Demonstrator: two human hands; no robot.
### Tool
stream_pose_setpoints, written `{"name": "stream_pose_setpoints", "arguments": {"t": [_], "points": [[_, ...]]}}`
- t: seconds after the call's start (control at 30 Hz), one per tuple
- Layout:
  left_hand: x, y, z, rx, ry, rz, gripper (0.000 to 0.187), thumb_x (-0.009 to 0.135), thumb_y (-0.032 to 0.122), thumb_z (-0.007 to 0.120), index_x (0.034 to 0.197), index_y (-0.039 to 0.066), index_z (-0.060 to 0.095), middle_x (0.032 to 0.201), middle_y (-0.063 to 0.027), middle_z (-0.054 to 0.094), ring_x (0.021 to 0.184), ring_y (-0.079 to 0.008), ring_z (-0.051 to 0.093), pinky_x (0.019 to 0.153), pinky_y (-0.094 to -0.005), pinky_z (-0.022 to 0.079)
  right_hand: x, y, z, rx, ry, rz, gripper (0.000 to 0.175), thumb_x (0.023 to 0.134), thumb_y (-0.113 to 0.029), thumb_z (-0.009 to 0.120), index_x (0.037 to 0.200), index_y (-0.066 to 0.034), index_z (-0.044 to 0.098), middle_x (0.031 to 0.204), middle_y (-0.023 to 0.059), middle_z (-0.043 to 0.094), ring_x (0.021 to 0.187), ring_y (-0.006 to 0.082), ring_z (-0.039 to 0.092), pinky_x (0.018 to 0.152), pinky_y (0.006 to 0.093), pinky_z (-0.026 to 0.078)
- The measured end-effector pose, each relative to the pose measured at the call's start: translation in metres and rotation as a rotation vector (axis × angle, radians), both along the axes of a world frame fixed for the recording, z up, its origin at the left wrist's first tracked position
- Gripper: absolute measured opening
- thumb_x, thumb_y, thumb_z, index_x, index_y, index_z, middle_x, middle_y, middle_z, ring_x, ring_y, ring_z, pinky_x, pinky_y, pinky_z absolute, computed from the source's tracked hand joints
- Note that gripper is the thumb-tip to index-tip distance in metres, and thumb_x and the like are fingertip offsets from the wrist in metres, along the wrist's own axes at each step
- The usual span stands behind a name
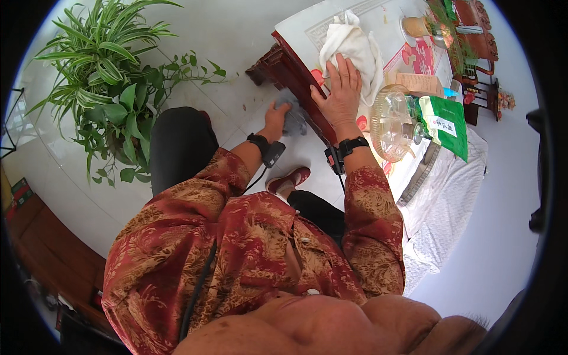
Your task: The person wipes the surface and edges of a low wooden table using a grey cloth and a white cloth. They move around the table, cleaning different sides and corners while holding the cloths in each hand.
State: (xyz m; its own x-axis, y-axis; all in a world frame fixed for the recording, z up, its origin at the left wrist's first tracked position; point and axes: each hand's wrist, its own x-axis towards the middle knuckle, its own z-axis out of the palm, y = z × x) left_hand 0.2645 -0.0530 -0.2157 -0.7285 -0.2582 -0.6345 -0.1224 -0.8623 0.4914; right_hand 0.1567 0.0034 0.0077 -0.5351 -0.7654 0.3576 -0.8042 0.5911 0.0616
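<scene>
My left hand (277,116) grips a grey-blue cloth (293,119), blurred, low beside the dark red wooden side (301,80) of a table. Part of that cloth hangs below my fingers. My right hand (341,91) lies spread on the table, its fingertips over a crumpled white cloth (350,40) and its thumb at the red edge. It presses flat and does not grasp the cloth. The pale tabletop (301,20) has a grey key-pattern border. Just right of this hand stands an amber-tinted ribbed tray (377,128) with clear glasses (398,111).
A green packet (448,128) bearing writing and a cardboard box (419,83) sit beyond the tray. A white patterned tablecloth (448,199) drapes the table's near end. Leafy potted plants (120,93) stand on the tiled floor at left. Brown wooden furniture (53,244) is at lower left.
</scene>
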Motion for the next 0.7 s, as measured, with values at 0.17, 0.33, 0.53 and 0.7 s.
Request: {"name": "stream_pose_setpoints", "arguments": {"t": [0.17, 0.33, 0.53, 0.7], "points": [[-0.012, -0.069, 0.007, -0.089, -0.025, 0.168, 0.077, 0.092, 0.033, 0.070, 0.155, 0.011, 0.032, 0.140, -0.0147, 0.055, 0.115, -0.0278, 0.062, 0.094, -0.0382, 0.052, -0.001, 0.001, -0.002, 0.003, 0.007, -0.002, 0.071, 0.073, -0.036, 0.081, 0.136, -0.0149, 0.055, 0.154, 0.0078, 0.043, 0.143, 0.0318, 0.038, 0.117, 0.0538, 0.029], [-0.017, -0.087, 0.014, -0.250, -0.036, 0.108, 0.067, 0.095, 0.046, 0.062, 0.153, 0.019, 0.041, 0.137, -0.0146, 0.059, 0.119, -0.0293, 0.061, 0.100, -0.0407, 0.049, -0.001, 0.001, -0.003, -0.007, 0.010, 0.006, 0.072, 0.072, -0.035, 0.082, 0.136, -0.0144, 0.055, 0.154, 0.0074, 0.044, 0.142, 0.0318, 0.038, 0.116, 0.0540, 0.030], [-0.015, -0.095, 0.036, -0.887, -0.242, -0.254, 0.058, 0.094, 0.041, 0.064, 0.145, 0.015, 0.053, 0.128, -0.0184, 0.066, 0.115, -0.0307, 0.064, 0.095, -0.0402, 0.050, -0.001, 0.002, -0.002, -0.041, -0.003, 0.013, 0.073, 0.070, -0.034, 0.084, 0.135, -0.0150, 0.055, 0.154, 0.0071, 0.044, 0.142, 0.0322, 0.039, 0.116, 0.0538, 0.031], [-0.021, -0.093, 0.027, -0.986, -0.348, -0.269, 0.059, 0.093, 0.040, 0.064, 0.145, 0.013, 0.053, 0.127, -0.0196, 0.067, 0.114, -0.0335, 0.065, 0.095, -0.0418, 0.050, -0.001, 0.002, -0.002, -0.039, -0.006, 0.010, 0.069, 0.073, -0.032, 0.083, 0.134, -0.0130, 0.056, 0.153, 0.0077, 0.045, 0.142, 0.0310, 0.040, 0.116, 0.0503, 0.031]]}}
